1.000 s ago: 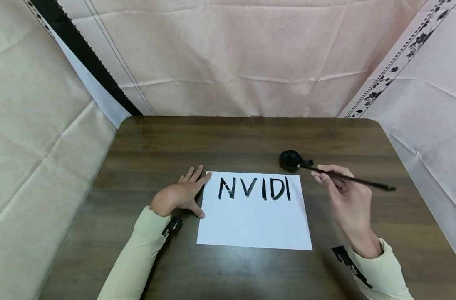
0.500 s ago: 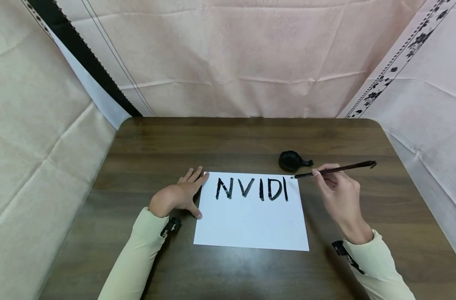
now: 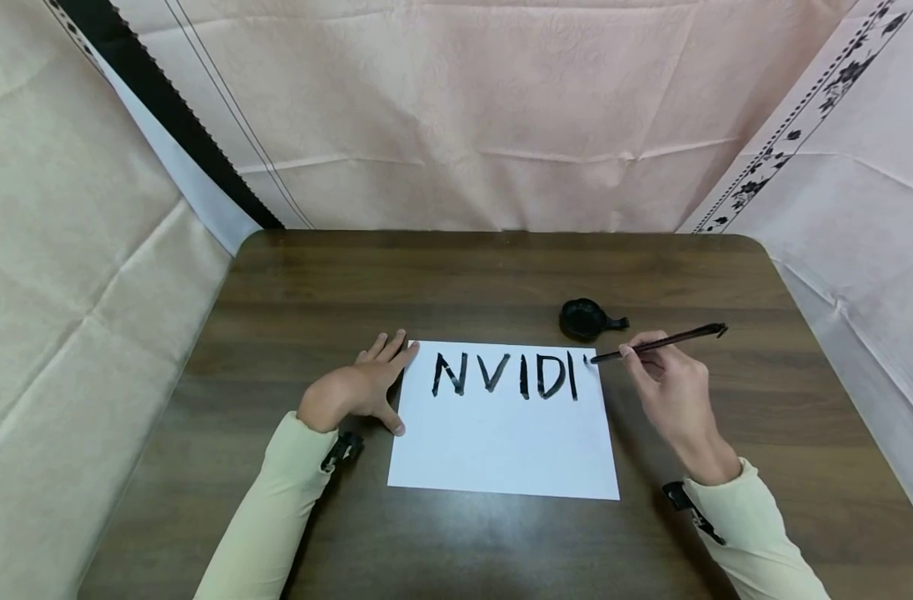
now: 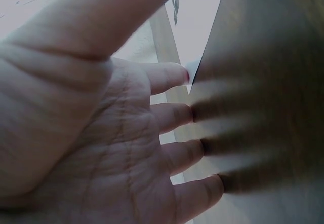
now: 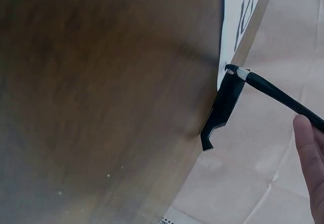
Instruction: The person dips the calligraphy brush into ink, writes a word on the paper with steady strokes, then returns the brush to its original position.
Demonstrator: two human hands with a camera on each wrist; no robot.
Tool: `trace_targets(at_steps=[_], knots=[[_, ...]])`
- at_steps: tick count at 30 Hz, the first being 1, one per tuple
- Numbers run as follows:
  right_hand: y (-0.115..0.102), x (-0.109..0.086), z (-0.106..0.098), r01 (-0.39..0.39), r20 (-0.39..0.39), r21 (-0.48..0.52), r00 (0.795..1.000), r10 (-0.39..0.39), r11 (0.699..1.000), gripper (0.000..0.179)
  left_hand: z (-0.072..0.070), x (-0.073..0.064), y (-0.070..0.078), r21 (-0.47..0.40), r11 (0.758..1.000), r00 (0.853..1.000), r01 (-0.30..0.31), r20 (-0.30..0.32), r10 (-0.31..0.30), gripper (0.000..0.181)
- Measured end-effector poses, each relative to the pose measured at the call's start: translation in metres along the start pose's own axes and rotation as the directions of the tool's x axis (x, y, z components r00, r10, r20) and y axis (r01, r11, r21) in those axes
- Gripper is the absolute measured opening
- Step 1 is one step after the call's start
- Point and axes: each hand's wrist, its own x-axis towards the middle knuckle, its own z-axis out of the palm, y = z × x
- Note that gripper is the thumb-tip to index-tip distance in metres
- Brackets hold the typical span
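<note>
A white sheet of paper (image 3: 501,450) lies on the table with black painted letters "NVIDI" and a short new stroke at their right. My left hand (image 3: 359,392) rests at the sheet's left edge, fingers spread, index fingertip and thumb on the paper. In the left wrist view the left hand's palm (image 4: 126,148) faces the camera with its fingertips on the table. My right hand (image 3: 674,400) pinches a dark paintbrush (image 3: 666,341), its tip at the paper's upper right. The right wrist view shows the brush (image 5: 278,95) with its bristles bent at the sheet's edge.
A small black ink dish (image 3: 582,320) with a short handle stands just behind the paper's upper right corner. The brown wooden table (image 3: 426,283) ends at the back against a pale cloth (image 3: 456,108), with more cloth at both sides.
My right hand has brought the paintbrush from the ink dish left and down onto the paper. A short black stroke has appeared right of the last letter. The left hand stays at the paper's edge.
</note>
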Motion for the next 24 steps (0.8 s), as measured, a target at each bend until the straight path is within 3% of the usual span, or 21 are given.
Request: trace_targets(at_steps=[6,11,16,24], knots=[[-0.012,-0.011,-0.004,0.017,0.054,-0.02,0.998,-0.016,1.0,0.001,0.0,0.0,0.0,-0.009,1.0,1.0,0.0,-0.004,0.0,0.135],[-0.025,-0.019,-0.008,0.062,0.087,-0.049,0.995,-0.057,0.997,0.007,-0.001,0.001,0.0,0.003,1.0,1.0,0.003,-0.005,-0.003,0.135],[-0.03,-0.016,-0.01,0.085,0.05,-0.045,0.995,-0.083,0.995,0.005,-0.003,0.001,-0.001,0.009,1.0,1.0,0.0,-0.008,0.0,0.135],[-0.018,-0.002,-0.008,0.031,0.004,-0.05,1.0,-0.03,0.998,0.007,0.0,0.001,-0.001,0.01,1.0,1.0,-0.013,0.0,0.013,0.134]])
